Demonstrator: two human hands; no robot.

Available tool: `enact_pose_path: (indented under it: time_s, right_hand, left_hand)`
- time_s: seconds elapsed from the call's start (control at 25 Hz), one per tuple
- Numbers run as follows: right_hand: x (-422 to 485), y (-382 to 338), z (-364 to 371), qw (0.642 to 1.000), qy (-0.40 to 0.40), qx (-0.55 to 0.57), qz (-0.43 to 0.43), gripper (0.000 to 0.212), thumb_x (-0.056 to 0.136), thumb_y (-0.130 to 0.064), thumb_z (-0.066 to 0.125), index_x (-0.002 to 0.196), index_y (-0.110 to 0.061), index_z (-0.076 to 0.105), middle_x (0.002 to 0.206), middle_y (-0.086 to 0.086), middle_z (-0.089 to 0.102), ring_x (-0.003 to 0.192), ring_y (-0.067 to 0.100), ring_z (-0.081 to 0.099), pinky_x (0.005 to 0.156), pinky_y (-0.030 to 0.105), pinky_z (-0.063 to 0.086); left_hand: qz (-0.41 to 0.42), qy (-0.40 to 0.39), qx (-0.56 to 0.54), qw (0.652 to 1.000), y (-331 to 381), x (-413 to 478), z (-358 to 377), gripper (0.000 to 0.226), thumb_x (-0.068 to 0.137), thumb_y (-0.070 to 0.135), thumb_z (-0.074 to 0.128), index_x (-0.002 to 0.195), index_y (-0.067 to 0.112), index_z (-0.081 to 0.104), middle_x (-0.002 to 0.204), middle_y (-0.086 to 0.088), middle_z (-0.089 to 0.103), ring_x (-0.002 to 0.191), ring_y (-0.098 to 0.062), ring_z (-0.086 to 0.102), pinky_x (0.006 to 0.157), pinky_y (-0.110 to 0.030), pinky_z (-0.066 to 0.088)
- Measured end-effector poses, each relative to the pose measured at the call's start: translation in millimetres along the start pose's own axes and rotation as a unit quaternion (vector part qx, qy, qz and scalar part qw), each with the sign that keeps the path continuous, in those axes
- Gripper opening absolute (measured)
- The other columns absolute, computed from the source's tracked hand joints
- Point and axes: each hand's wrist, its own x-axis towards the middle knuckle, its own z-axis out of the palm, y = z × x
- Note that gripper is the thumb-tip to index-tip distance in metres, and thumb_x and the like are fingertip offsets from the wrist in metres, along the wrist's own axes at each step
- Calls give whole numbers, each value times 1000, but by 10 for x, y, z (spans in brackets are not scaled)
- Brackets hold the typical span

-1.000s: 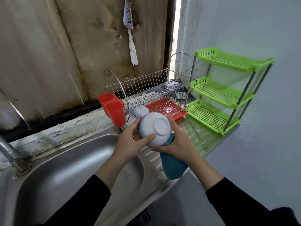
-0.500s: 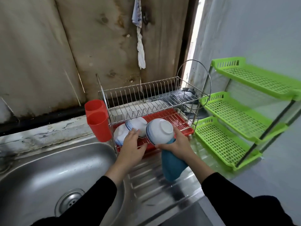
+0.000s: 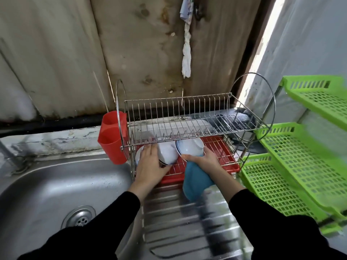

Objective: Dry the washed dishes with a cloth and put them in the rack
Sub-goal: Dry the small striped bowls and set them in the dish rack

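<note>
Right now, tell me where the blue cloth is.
Head view, centre: the blue cloth hangs from the right hand, just below the bowl it holds, in front of the rack's red tray and over the steel drainboard.

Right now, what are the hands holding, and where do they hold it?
The right hand grips a white bowl by its rim, with the blue cloth under its palm. The left hand only rests on a second bowl.
</note>
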Motion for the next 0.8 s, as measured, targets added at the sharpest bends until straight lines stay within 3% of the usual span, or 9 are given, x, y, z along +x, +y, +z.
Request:
enact_pose_path:
  time_s: [0.12, 0.24, 0.44, 0.8]
  right_hand:
    - [111, -12, 59, 999, -6, 20, 24, 68, 56, -41, 92, 113, -21, 61, 108, -1, 67, 98, 18, 64, 88, 36, 53]
    - [175, -24, 72, 999, -2, 26, 46, 65, 56, -41, 92, 110, -20, 61, 109, 0, 67, 98, 20, 63, 92, 38, 52]
    - [225, -37, 54, 997, -45, 20, 63, 59, 60, -40, 91, 105, -23, 57, 111, 1, 66, 99, 21, 63, 90, 37, 53]
    - [293, -129, 16, 991, -91, -35, 90, 81, 67, -48, 85, 132, -13, 51, 113, 4, 60, 102, 24, 60, 89, 36, 50]
  left_hand:
    - [13, -9, 48, 999, -10, 71, -21, 79, 79, 50, 71, 137, 7, 39, 138, -10, 44, 130, -26, 35, 108, -29, 25]
    - [44, -39, 92, 994, -3, 138, -41, 72, 80, 52, 69, 131, 9, 43, 135, -9, 47, 125, -26, 39, 103, -29, 28]
    - [47, -57, 134, 988, 29, 203, -58, 82, 82, 53, 67, 143, 8, 34, 147, -10, 40, 131, -27, 37, 107, -31, 27]
    - [32, -56, 170, 983, 48, 264, -74, 81, 85, 51, 65, 146, 11, 31, 145, -9, 43, 132, -27, 39, 106, -33, 30]
